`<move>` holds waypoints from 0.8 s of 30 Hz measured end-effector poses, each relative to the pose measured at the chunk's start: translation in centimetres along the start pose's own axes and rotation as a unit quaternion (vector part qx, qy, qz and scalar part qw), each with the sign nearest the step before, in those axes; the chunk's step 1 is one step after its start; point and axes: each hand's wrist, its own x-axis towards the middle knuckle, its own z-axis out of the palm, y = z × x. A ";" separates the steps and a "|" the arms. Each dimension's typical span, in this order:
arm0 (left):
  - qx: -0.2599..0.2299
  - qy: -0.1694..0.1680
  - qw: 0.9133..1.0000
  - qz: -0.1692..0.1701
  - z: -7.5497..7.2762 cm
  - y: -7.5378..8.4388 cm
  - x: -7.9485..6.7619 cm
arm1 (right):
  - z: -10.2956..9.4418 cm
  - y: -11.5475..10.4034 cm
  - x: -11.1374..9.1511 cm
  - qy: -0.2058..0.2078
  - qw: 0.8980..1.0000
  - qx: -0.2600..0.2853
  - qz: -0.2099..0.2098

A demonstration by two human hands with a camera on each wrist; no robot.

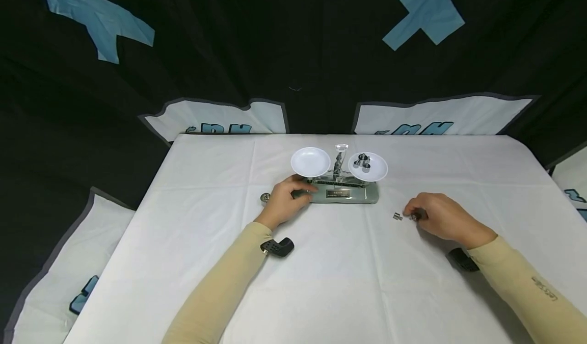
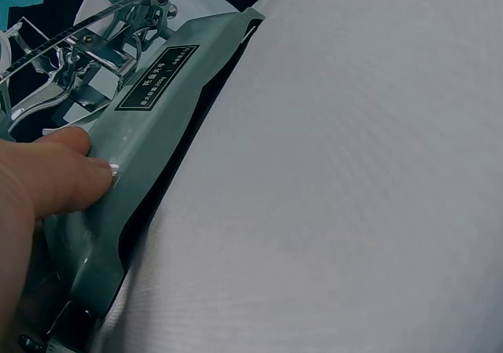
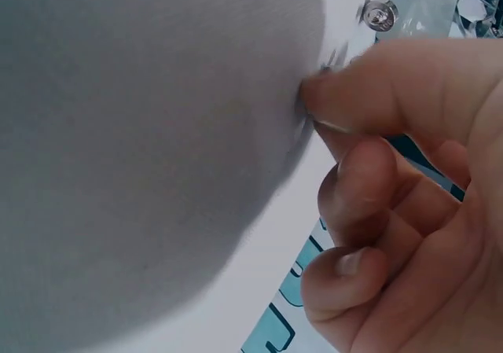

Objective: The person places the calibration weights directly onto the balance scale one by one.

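Observation:
A green-based balance scale [image 1: 338, 193] stands near the far side of the table. My left hand [image 1: 286, 199] grips the left end of its base, thumb on the front face in the left wrist view and another finger behind. Several metal weights [image 1: 362, 160] stand on the scale's right pan [image 1: 378, 166]; its left pan [image 1: 310, 162] is bare. Right of the scale, my right hand [image 1: 439, 215] is low over the cloth, thumb and forefinger pinching a small metal weight [image 1: 415, 216] largely hidden by the fingers. Small metal pieces [image 1: 397, 216] lie beside its fingertips.
A round metal piece [image 1: 265, 197] sits left of the left hand. White cloth [image 1: 330, 283] covers the table. Behind it hangs a dark curtain [image 1: 275, 53] with blue and white patches.

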 end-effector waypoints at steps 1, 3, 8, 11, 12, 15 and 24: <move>0.001 0.000 1.000 -0.002 0.0 0.0 0.0 | 0.0 0.0 0.0 0.002 1.000 -0.005 0.000; 0.002 0.001 1.000 -0.003 0.0 0.0 0.0 | 0.0 0.0 0.0 0.004 1.000 -0.012 0.002; 0.002 0.003 1.000 -0.001 0.0 0.0 0.0 | 0.0 -0.1 0.2 -0.003 1.000 -0.014 0.025; 0.003 0.004 1.000 0.000 0.0 0.0 -0.1 | 0.0 -0.2 0.3 -0.005 0.999 -0.015 0.043; 0.003 0.004 1.000 -0.001 0.0 0.0 -0.1 | 0.0 -0.2 0.3 -0.004 0.999 -0.015 0.049; 0.006 0.005 1.000 0.003 0.0 0.0 0.0 | -0.1 -0.2 0.4 -0.005 0.998 -0.015 0.063; 0.007 0.004 1.000 0.007 0.0 0.0 0.0 | -0.4 -0.4 0.7 -0.034 0.995 -0.016 0.087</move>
